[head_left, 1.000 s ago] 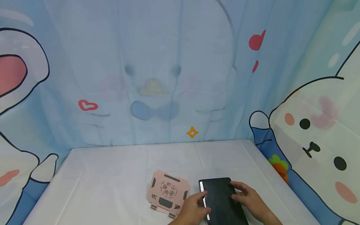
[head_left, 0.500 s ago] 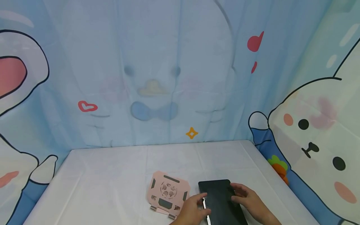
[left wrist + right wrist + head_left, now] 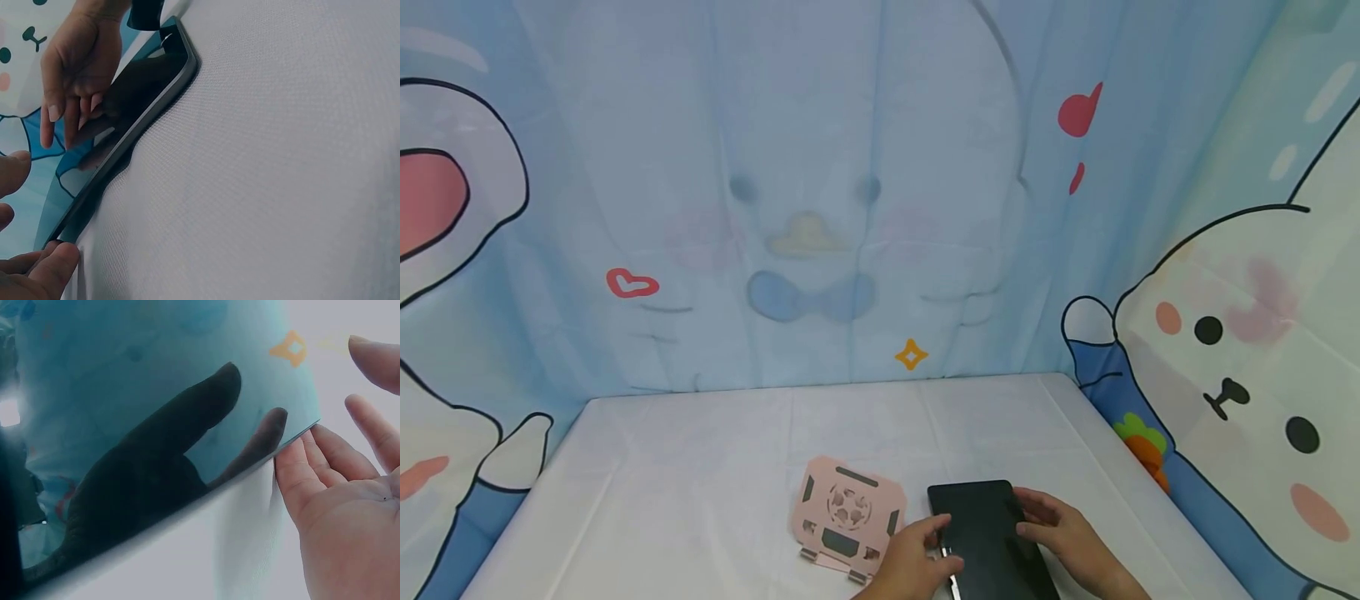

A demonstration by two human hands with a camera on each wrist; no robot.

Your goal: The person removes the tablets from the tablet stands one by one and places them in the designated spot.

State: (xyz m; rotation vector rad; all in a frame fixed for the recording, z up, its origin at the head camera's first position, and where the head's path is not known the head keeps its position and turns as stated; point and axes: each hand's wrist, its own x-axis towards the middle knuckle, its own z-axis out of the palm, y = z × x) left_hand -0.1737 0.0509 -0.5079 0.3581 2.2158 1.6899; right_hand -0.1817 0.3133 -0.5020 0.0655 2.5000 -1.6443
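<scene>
A black tablet (image 3: pixel 992 533) with a glossy dark screen lies between my two hands at the front of the table. In the head view my left hand (image 3: pixel 913 558) is at its left edge, with finger and thumb spread apart. The left wrist view shows left fingertips (image 3: pixel 59 259) right at the edge. My right hand (image 3: pixel 1067 533) supports the opposite edge; in the right wrist view several fingers (image 3: pixel 300 469) tuck behind that edge, while the thumb (image 3: pixel 378 362) stands away from it. A pink folding stand (image 3: pixel 850 508) with cutouts lies just left of my left hand.
White cloth covers the table (image 3: pixel 700 467). A blue cartoon-print curtain (image 3: pixel 812 167) rises along the back edge, and a printed rabbit panel (image 3: pixel 1232 392) borders the right side.
The tablet's tilt has shifted slightly: its far edge sits a little lower in view and the bright strip along its left edge has shortened. Both hands stay nearly in place.
</scene>
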